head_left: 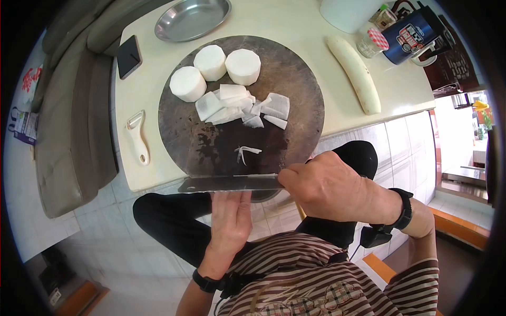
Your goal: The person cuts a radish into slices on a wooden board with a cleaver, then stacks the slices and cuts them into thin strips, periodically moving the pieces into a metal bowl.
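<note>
My right hand [316, 184] grips the handle of a cleaver [226, 184], its wide blade lying across the near edge of the round chopping board [298, 73]. Below the blade is my left hand [229, 218], fingers straight, their tips hidden behind the metal. Thin white radish peelings [226, 105] lie loosely heaped mid-board. Nearer the cleaver are a few narrow white shreds [246, 152] on a wet dark patch. Three thick, peeled white radish chunks [243, 67] stand at the back of the board.
A white-handled peeler [138, 139] and a phone [128, 57] lie left on the table. Behind the board sits a shallow metal dish [192, 22]. On the right are a long whole radish [356, 76], a checked-lid jar [372, 43] and a blue mug [414, 37].
</note>
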Available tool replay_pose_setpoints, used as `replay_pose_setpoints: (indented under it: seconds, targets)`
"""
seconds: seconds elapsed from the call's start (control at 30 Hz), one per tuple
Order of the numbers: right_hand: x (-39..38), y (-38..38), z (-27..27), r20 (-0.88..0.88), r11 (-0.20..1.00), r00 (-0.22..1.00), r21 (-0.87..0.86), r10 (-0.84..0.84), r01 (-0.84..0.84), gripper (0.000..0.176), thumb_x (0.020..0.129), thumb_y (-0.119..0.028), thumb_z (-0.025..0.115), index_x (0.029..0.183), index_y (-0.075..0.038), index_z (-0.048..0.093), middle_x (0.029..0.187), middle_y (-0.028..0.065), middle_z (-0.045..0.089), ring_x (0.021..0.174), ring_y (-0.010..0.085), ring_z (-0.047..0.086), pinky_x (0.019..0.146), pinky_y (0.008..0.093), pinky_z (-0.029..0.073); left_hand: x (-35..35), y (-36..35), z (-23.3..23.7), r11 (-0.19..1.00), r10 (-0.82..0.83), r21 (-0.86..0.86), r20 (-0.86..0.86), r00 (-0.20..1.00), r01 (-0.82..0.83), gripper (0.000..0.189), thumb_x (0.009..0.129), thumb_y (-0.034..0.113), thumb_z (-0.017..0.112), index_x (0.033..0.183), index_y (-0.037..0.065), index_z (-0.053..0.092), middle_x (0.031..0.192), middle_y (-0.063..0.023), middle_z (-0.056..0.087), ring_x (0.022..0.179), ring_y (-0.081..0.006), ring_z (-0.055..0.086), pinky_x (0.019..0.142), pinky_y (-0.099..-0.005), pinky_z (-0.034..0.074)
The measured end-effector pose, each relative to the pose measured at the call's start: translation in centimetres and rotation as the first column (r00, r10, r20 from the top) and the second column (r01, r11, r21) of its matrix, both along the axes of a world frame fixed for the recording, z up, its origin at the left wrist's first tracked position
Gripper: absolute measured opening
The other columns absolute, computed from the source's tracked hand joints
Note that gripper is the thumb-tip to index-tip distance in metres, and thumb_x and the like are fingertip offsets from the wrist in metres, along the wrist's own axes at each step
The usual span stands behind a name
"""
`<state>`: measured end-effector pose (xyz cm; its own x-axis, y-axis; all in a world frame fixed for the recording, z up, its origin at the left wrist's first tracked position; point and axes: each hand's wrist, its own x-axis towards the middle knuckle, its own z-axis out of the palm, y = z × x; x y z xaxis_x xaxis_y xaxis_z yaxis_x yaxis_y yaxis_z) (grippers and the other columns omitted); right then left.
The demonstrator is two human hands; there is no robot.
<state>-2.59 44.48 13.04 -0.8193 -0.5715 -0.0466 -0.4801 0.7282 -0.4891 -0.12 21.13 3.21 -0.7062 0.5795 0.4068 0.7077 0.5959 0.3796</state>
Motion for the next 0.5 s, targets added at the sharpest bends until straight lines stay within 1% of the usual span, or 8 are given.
replay_pose_setpoints:
  seconds: [0.13,0.23,0.3,0.43,0.5]
  targets:
    - [-0.2,0.0,0.1,0.023,1.000,1.000,0.007,0.008,-0.009,0.011,0.072,-0.002,0.065,0.080,0.002,0.059,0.066,0.0167,0.063,0.061,0.0357,0.067,0.055,0.0440,0.053,-0.1,0.1,0.1,1.000,-0.003,-0.002,-0.009,1.000,0.003,0.043,0.076,-0.015,0.063,0.119,-0.011,0.064,0.120,-0.0231,0.060,0.114,-0.0437,0.058,0.098,-0.0541,0.048]
    - [-0.5,0.1,0.1,0.052,0.999,0.998,0.023,0.029,-0.030,0.011,0.072,-0.003,0.065,0.080,0.002,0.060,0.067,0.0165,0.064,0.061,0.0356,0.067,0.054,0.0438,0.052,-0.1,0.1,0.0,0.999,0.031,0.008,0.042,0.999,-0.032,0.043,0.076,-0.015,0.063,0.119,-0.011,0.064,0.119,-0.0229,0.060,0.112,-0.0436,0.059,0.097,-0.0547,0.048]
    - [-0.5,-0.1,0.0,0.033,0.999,0.999,0.018,0.033,-0.033,0.012,0.072,-0.003,0.066,0.080,0.002,0.060,0.068,0.0168,0.064,0.060,0.0355,0.067,0.054,0.0431,0.053,-0.2,-0.1,0.3,1.000,-0.013,0.008,0.016,1.000,0.013,0.042,0.076,-0.014,0.064,0.118,-0.011,0.064,0.118,-0.0230,0.061,0.111,-0.0441,0.059,0.096,-0.0555,0.048]
    - [-0.9,-1.4,-0.2,0.017,0.998,0.998,-0.024,0.062,-0.061,0.013,0.071,-0.003,0.067,0.081,0.002,0.060,0.067,0.0163,0.064,0.061,0.0350,0.068,0.054,0.0427,0.053,0.3,-0.2,-0.2,1.000,0.007,0.012,0.061,0.998,-0.008,0.041,0.075,-0.014,0.064,0.116,-0.012,0.064,0.117,-0.0234,0.061,0.110,-0.0449,0.059,0.096,-0.0559,0.048]
    - [-1.2,-2.1,-0.2,0.008,0.997,0.998,0.037,0.070,-0.070,0.015,0.070,-0.004,0.068,0.083,0.002,0.060,0.068,0.0161,0.065,0.063,0.0343,0.068,0.054,0.0425,0.053,0.1,-0.2,0.0,1.000,-0.010,0.011,0.020,1.000,0.010,0.040,0.075,-0.014,0.063,0.115,-0.012,0.064,0.118,-0.0244,0.061,0.110,-0.0457,0.059,0.096,-0.0551,0.048]
